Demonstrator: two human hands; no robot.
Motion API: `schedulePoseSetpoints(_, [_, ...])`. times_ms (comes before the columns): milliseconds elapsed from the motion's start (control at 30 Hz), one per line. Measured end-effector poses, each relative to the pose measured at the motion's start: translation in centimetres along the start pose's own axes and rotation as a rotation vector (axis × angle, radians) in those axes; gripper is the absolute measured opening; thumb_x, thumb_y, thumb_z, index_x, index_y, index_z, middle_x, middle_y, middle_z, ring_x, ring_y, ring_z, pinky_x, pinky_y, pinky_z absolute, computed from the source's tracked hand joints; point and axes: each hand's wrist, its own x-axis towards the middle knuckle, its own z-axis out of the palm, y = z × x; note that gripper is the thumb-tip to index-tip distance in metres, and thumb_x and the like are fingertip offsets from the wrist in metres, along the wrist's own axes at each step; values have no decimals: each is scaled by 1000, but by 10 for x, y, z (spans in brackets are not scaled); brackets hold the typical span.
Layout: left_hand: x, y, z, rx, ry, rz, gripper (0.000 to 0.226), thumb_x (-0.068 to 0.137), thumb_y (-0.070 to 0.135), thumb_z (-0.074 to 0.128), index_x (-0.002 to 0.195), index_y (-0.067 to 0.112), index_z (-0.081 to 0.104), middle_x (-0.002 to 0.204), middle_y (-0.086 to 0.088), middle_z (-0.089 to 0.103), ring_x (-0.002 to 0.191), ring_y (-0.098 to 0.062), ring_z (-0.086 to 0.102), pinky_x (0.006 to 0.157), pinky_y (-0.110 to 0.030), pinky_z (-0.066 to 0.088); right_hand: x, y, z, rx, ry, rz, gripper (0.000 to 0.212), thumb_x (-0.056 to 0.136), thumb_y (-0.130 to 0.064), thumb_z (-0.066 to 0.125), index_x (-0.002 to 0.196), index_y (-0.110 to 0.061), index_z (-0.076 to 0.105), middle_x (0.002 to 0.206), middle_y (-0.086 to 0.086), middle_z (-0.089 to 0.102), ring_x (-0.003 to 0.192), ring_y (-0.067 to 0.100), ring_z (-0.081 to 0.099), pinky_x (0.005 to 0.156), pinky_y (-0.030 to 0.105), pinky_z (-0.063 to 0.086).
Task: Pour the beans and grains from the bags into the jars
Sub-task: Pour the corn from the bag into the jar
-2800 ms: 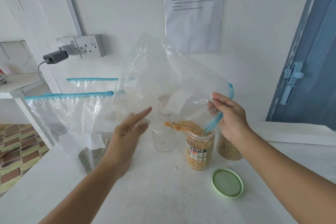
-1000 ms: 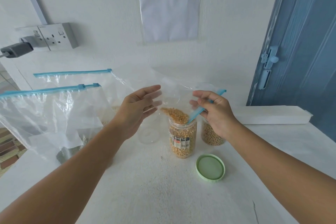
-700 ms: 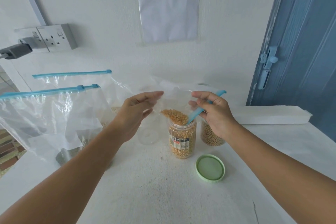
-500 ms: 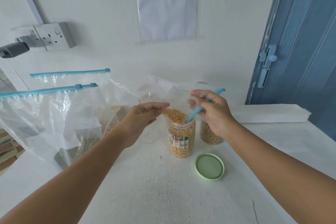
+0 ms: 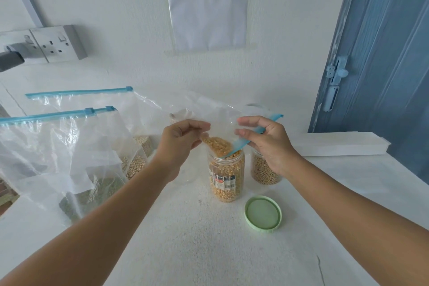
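Home utility corner — white counter (image 5: 209,251); wall socket (image 5: 58,43); blue door (image 5: 383,53)

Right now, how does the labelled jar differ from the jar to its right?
The labelled jar holds yellow corn kernels; the right jar holds paler tan beans. The labelled jar carries a printed label strip; no label shows on the right jar. The bag mouth dips into the labelled jar, while the right jar sits behind the right hand, its top hidden. Both are clear, upright and on the white table.

Plug (image 5: 10,60) cut by left edge; poster (image 5: 209,7) top cropped.
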Motion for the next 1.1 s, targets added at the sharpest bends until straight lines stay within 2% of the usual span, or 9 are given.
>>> schedulePoseSetpoints(67, [0,0,1,-11,10,0,25,97,-7,61,102,8,79,111,-9,78,114,-31,71,109,-46,53,2,-1,0,16,13,-8,23,89,2,75,102,-15,80,115,8,75,107,26,74,100,43,58])
schedulePoseSetpoints(267, [1,-2,2,11,-65,23,19,92,-4,72,100,12,81,105,-4,79,104,-22,72,106,-46,55,2,1,1,17,22,-7,21,95,5,67,102,-11,79,103,7,76,101,25,76,99,45,58])
schedulePoseSetpoints(400, [2,-1,4,-22,-37,-2,18,95,-2,70,99,12,81,101,-6,78,106,-30,73,106,-50,55,2,2,3,16,19,-23,20,91,1,73,102,-16,80,104,1,78,107,24,74,100,43,58])
schedulePoseSetpoints(500, [2,-2,7,-12,-24,5,20,97,-2,67,101,13,81,100,-5,79,104,-27,74,104,-47,57,1,3,2,-18,-20,-34,25,86,-4,81,105,-20,80,110,-8,77,113,17,70,102,37,57])
schedulePoseSetpoints(667, [3,1,10,-31,4,40,31,100,-6,60,103,17,81,102,-7,79,98,-20,74,97,-38,58,3,4,2,-18,-13,-27,31,82,-2,84,103,-25,82,112,-1,75,112,26,71,97,42,60])
schedulePoseSetpoints(733, [3,0,9,-26,-32,45,34,99,-6,60,105,20,82,101,-10,77,101,-21,71,101,-40,56,2,4,3,-6,-6,-23,29,82,0,83,100,-24,82,107,-2,75,112,30,70,96,43,60])
schedulePoseSetpoints(833, [2,-4,8,-13,-151,6,29,99,-1,63,111,18,82,109,2,78,115,-17,68,110,-37,51,-1,5,5,35,-4,-25,27,84,1,80,98,-22,82,101,-3,77,107,32,72,92,39,61])
schedulePoseSetpoints(933, [0,-6,6,-14,-216,-35,26,98,-1,65,117,11,78,117,-4,78,119,-21,69,107,-31,53,-2,5,7,38,2,-38,25,87,2,77,101,-18,80,100,2,77,101,31,75,91,38,62])
schedulePoseSetpoints(1100, [4,-5,6,58,-145,39,27,97,-9,61,109,7,80,111,-9,79,109,-28,73,100,-34,57,-3,5,7,-96,-34,-80,32,84,-7,84,110,-26,79,112,-4,75,109,20,70,93,31,59])
